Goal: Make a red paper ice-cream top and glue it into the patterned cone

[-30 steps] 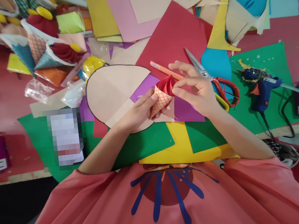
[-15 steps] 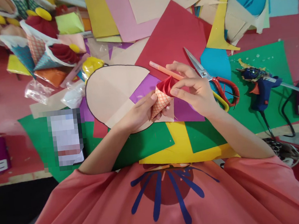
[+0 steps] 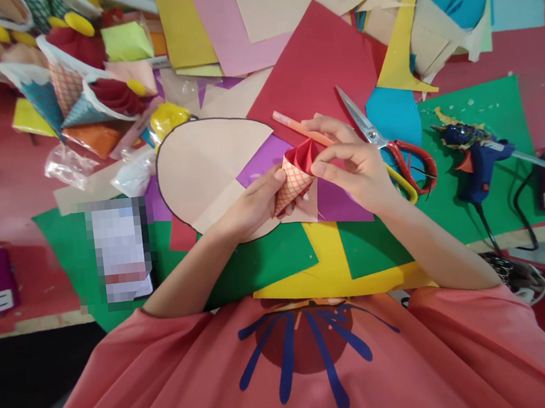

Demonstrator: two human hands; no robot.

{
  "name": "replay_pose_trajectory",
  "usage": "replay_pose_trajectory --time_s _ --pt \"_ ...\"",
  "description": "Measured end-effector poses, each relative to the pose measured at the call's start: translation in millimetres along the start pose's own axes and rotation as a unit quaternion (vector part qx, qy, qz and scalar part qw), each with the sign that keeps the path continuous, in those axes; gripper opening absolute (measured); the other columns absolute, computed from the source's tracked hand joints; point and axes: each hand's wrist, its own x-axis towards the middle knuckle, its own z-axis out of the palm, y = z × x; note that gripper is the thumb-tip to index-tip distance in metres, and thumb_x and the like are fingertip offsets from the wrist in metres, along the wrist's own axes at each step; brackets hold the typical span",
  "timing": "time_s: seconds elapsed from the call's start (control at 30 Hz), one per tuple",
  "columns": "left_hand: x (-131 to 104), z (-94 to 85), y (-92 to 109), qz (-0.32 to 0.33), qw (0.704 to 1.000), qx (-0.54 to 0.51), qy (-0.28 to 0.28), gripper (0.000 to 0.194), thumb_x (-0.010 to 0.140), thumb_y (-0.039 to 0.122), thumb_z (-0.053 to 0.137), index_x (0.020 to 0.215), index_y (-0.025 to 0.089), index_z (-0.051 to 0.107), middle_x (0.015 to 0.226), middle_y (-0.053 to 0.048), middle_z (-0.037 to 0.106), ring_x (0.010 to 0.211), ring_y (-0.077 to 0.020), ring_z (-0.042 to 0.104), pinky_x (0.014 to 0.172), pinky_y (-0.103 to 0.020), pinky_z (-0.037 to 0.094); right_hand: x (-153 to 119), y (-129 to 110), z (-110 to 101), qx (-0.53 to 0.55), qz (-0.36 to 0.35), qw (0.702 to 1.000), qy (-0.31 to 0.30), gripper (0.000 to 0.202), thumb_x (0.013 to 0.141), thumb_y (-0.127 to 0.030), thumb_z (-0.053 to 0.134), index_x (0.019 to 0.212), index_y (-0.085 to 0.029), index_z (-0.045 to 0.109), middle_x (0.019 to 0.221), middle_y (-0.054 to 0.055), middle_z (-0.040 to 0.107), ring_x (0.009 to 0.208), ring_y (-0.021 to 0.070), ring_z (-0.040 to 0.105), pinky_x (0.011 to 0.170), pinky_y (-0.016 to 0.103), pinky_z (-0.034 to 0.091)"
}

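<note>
A small paper cone [image 3: 293, 185] with an orange lattice pattern tilts above the sheets, its mouth up and to the right. Folded red paper [image 3: 302, 155] fills that mouth. My left hand [image 3: 260, 205] is closed around the cone from the left, thumb on its side. With thumb and forefinger, my right hand [image 3: 353, 163] pinches the right edge of the cone's mouth by the red folds. An orange stick with a pale end [image 3: 296, 125] runs under my right hand's other fingers; whether they grip it I cannot tell.
Open-bladed scissors [image 3: 375, 135] lie right of my hands. Beyond is a blue glue gun [image 3: 480, 166] with a cord. A large black-edged beige paper cutout [image 3: 201, 172] lies underneath. Finished-looking cones [image 3: 110, 101] crowd the upper left; a blurred-out phone [image 3: 122, 252] lies nearer.
The red folds in the cone's mouth have shifted and spread slightly under my right fingertips. Both hands stay almost in place.
</note>
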Motion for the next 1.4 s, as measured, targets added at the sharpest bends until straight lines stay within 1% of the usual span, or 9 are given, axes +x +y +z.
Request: replay_pose_trajectory --time_s 0.13,0.3,0.37,0.47,0.6,0.7,0.93,1.13,1.4 --pt "-0.2 -0.5 0.4 -0.005 1.000 0.001 0.012 0.045 0.089 0.055 0.053 0.080 0.012 0.061 0.061 -0.002 0.064 0.050 -0.0066 0.056 0.046 -0.015 0.043 0.0 -1.4 1.2 -0.019 0.006 1.000 0.009 0.017 0.087 -0.038 0.064 0.078 -0.025 0.070 0.134 -0.001 0.061 0.139 0.0257 0.045 0.121 0.053 0.029" --pt "0.7 -3.3 2.2 -0.009 1.000 -0.026 -0.005 0.046 0.090 0.056 0.049 0.085 0.013 0.061 0.058 -0.001 0.061 0.043 -0.0057 0.049 0.039 -0.016 0.033 -1.9 -4.8 -3.3 -0.053 0.010 0.996 0.069 0.011 0.087 -0.037 0.064 0.087 -0.027 0.070 0.132 -0.001 0.061 0.135 0.0254 0.050 0.116 0.050 0.040" --pt "0.6 -3.6 3.3 -0.008 0.999 -0.041 -0.004 0.045 0.088 0.058 0.051 0.089 0.014 0.061 0.064 -0.001 0.063 0.047 -0.0069 0.052 0.039 -0.017 0.032 -2.5 -5.2 -6.0 -0.070 0.015 0.994 0.081 0.011 0.088 -0.037 0.062 0.089 -0.029 0.069 0.129 -0.001 0.061 0.135 0.0262 0.049 0.115 0.052 0.040" --pt "-0.9 -3.5 3.4 0.016 0.999 -0.045 -0.014 0.047 0.080 0.060 0.062 0.092 0.015 0.059 0.072 -0.002 0.065 0.050 -0.0067 0.054 0.039 -0.017 0.031 -2.2 -4.9 -7.4 -0.084 0.011 0.994 0.063 0.010 0.087 -0.037 0.062 0.087 -0.029 0.068 0.124 -0.001 0.063 0.135 0.0282 0.049 0.115 0.056 0.039" --pt "-2.8 -3.3 0.9 0.032 0.998 -0.045 -0.032 0.048 0.073 0.055 0.074 0.094 0.016 0.055 0.073 0.000 0.066 0.054 -0.0061 0.057 0.041 -0.015 0.034 -0.8 -5.2 -4.7 -0.078 0.003 0.996 0.033 0.006 0.084 -0.033 0.065 0.083 -0.028 0.069 0.127 0.000 0.062 0.136 0.0303 0.047 0.119 0.057 0.034" --pt "-2.7 -2.7 -0.2 0.014 0.998 -0.053 -0.037 0.048 0.073 0.055 0.074 0.092 0.015 0.055 0.071 0.000 0.066 0.053 -0.0065 0.059 0.040 -0.014 0.036 -0.4 -5.5 -3.2 -0.064 -0.002 0.997 0.030 0.005 0.084 -0.029 0.066 0.080 -0.027 0.069 0.128 0.000 0.062 0.137 0.0290 0.047 0.121 0.055 0.032" --pt "-3.2 -1.9 1.6 -0.039 0.992 -0.100 -0.061 0.039 0.079 0.048 0.071 0.088 0.012 0.058 0.069 -0.002 0.067 0.057 -0.0092 0.065 0.050 -0.016 0.053 -0.6 -6.3 -4.4 -0.057 0.007 0.998 0.023 0.010 0.087 -0.029 0.063 0.080 -0.024 0.068 0.133 -0.001 0.060 0.139 0.0266 0.045 0.121 0.054 0.032" --pt "-2.4 -6.4 -2.0 -0.072 0.986 -0.124 -0.084 0.042 0.080 0.050 0.069 0.091 0.010 0.064 0.067 -0.004 0.068 0.060 -0.0115 0.066 0.053 -0.018 0.056 -0.6 -3.1 -4.1 -0.035 -0.006 0.999 0.011 0.010 0.087 -0.025 0.062 0.081 -0.025 0.070 0.134 -0.003 0.059 0.141 0.0261 0.043 0.121 0.054 0.031" --pt "-1.2 -9.2 -4.0 -0.076 0.986 -0.124 -0.086 0.039 0.089 0.046 0.059 0.091 0.008 0.066 0.070 -0.005 0.069 0.063 -0.0115 0.067 0.057 -0.018 0.056 -0.5 -0.6 -3.8 -0.020 0.007 1.000 0.006 0.009 0.085 -0.027 0.064 0.079 -0.024 0.070 0.134 -0.001 0.060 0.139 0.0258 0.045 0.122 0.054 0.028"
